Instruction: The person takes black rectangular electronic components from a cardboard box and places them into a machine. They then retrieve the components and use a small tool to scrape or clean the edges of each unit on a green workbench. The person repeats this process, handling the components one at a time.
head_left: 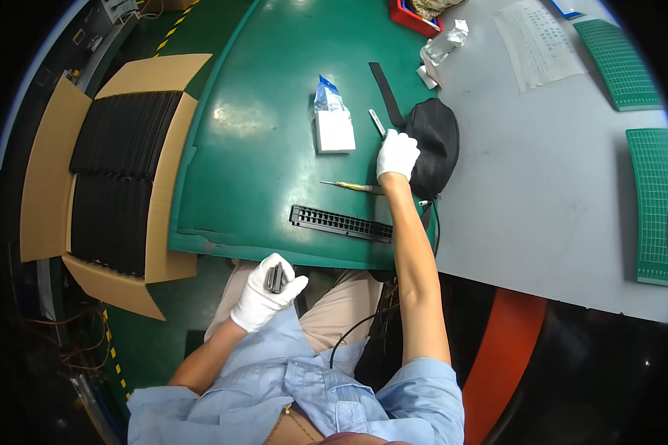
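My left hand [266,294], in a white glove, is held over my lap at the front edge of the table. Its fingers are closed around a small black plastic part [275,278], seen nearly end-on. My right hand [398,154], also gloved in white, reaches far over the table beside a black pouch [433,144]. Its fingers are closed at the near end of a slim pale tool [378,123], whose exact kind I cannot make out. Nearer me lie a long black slotted plastic strip [338,221], partly behind my right forearm, and a thin screwdriver-like tool [351,186].
A small white box [335,132] with blue-and-clear plastic stands mid-table. To the left, an open carton [165,194] holds rows of black parts. At the right are green gridded panels [652,204], a paper sheet [538,44] and a red bin [416,21].
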Motion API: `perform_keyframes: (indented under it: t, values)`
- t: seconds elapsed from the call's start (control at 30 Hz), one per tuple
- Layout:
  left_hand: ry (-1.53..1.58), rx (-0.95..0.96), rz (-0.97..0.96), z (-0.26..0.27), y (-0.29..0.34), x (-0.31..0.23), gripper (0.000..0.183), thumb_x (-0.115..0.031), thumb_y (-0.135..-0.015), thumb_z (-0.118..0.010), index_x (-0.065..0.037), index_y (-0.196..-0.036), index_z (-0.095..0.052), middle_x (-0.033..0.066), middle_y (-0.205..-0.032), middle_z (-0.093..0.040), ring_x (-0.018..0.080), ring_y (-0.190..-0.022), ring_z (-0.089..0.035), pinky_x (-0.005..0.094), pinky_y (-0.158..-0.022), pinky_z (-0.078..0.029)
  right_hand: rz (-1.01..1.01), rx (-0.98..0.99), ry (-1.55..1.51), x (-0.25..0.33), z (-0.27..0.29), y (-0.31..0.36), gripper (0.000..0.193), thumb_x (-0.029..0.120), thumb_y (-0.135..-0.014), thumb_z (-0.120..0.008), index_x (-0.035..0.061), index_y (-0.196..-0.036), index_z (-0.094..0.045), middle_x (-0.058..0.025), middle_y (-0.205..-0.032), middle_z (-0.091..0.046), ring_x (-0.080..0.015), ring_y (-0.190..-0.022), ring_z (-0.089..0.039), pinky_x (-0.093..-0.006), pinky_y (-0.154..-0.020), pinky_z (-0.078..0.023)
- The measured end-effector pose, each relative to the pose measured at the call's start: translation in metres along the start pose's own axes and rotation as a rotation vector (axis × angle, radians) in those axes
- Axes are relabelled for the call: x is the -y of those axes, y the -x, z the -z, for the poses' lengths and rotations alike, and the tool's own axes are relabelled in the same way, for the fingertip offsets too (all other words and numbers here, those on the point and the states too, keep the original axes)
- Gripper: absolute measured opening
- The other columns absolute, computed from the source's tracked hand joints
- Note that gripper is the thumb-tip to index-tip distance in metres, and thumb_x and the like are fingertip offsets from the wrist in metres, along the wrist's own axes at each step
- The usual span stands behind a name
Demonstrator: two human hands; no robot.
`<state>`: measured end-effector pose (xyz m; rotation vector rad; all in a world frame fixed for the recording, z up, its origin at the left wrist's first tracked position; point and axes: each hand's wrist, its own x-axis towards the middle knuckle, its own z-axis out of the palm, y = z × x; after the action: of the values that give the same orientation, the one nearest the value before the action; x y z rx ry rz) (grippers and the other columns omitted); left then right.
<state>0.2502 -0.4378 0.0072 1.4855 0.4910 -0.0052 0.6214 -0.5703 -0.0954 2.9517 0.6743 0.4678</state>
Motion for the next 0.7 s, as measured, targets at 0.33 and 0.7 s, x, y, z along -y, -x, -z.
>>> perform_keyframes:
  t: [0.33,0.7]
  values:
    - [0.132,-0.041,-0.015,-0.011,-0.001,0.012,0.026,-0.012,-0.088,-0.080,-0.011,-0.084,-0.054,-0.0050,-0.068,-0.050,0.0031,-0.061,-0.048,0.0228,-0.056,-0.042,0.271,-0.323,-0.683,0.054,0.061,0.019,0.032,0.020,-0.106,-0.051,0.0060,-0.133,-0.058,-0.0204,-0.113,-0.056,-0.0348,-0.104,-0.059,-0.0425,-0.087,-0.050]
    - [0.100,-0.144,-0.037,0.000,0.004,0.004,0.023,-0.007,-0.087,-0.079,-0.010,-0.085,-0.056,-0.0042,-0.075,-0.055,0.0041,-0.069,-0.051,0.0236,-0.065,-0.044,0.229,-0.100,-0.482,0.050,0.073,0.031,0.026,0.027,-0.091,-0.067,0.0071,-0.107,-0.066,-0.0139,-0.109,-0.067,-0.0362,-0.098,-0.063,-0.0479,-0.082,-0.052]
